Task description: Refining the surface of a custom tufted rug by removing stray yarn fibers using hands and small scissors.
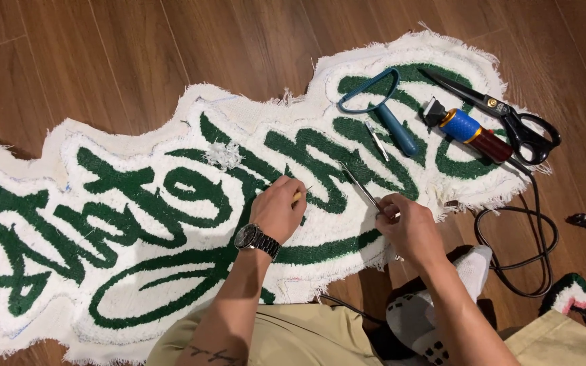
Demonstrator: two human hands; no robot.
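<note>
With the left hand (277,209) pinching a small yellow-handled tool (299,196) and the right hand's (408,227) grip closed on slim metal scissors (361,186), trimming the green-and-white tufted rug (137,203) likely goes best with blades flat along the pile near its lower edge.

There are no boxes, bags, labels, signs or screens to see here.
</note>
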